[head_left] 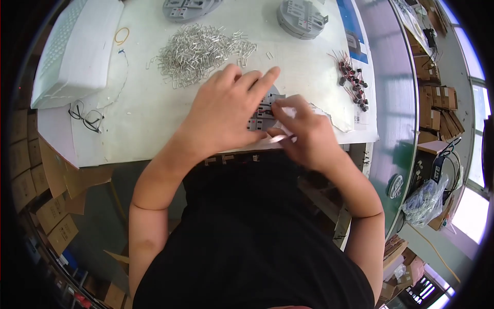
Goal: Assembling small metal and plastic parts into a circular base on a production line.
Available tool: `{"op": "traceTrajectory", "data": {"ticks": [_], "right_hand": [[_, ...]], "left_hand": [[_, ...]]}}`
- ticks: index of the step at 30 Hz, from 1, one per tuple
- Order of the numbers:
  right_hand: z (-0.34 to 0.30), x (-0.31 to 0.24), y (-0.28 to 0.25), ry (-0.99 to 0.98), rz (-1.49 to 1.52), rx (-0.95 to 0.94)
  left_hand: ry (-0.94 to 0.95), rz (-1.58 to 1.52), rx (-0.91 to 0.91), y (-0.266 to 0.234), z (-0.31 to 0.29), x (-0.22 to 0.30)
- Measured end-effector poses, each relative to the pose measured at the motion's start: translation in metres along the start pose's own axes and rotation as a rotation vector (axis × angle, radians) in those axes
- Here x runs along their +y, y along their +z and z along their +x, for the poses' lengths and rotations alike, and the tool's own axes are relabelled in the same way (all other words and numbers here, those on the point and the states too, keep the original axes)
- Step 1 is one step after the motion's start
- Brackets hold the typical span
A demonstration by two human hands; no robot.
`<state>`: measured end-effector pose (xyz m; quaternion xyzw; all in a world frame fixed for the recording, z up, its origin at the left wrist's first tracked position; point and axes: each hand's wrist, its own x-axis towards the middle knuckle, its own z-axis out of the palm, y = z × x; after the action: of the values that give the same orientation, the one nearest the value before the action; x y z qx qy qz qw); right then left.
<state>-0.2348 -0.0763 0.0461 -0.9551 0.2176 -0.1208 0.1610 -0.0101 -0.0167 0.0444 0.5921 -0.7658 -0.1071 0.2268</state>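
A round grey plastic fixture (pixel 261 112) with slots and small red and dark parts lies near the table's front edge, partly hidden by my hands. My left hand (pixel 224 105) reaches over its left side, fingers stretched out and the thumb by its near edge. At the fixture's right side, my right hand (pixel 311 131) has bent fingers, with the index fingertip at a grey piece on it. A blurred, pale, thin strip (pixel 279 138) sticks out from between the right fingers; its kind is unclear.
Past my left hand lies a heap of small bent metal clips (pixel 198 51). Two more grey round fixtures (pixel 302 19) (pixel 190 9) stand at the far side. Small black parts with red wires (pixel 353 82) lie right. Eyeglasses (pixel 86 117) and a white foam box (pixel 74 54) are left.
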Motion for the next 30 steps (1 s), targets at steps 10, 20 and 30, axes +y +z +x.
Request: {"op": "traceTrajectory", "data": {"ticks": [10,20,30], "right_hand": [[-0.001,0.027,-0.041,0.445,0.655,0.205],[0.025,-0.002,-0.027,0.156,-0.057,-0.186],[0.028,-0.009,-0.008,0.207,-0.092,-0.152]], "left_hand": [[0.013,-0.250,0.363,0.030,-0.035,0.004],[-0.218,-0.457,0.230,0.027,-0.032,0.001],[-0.192,-0.454,0.268,0.037,-0.035,-0.007]]}}
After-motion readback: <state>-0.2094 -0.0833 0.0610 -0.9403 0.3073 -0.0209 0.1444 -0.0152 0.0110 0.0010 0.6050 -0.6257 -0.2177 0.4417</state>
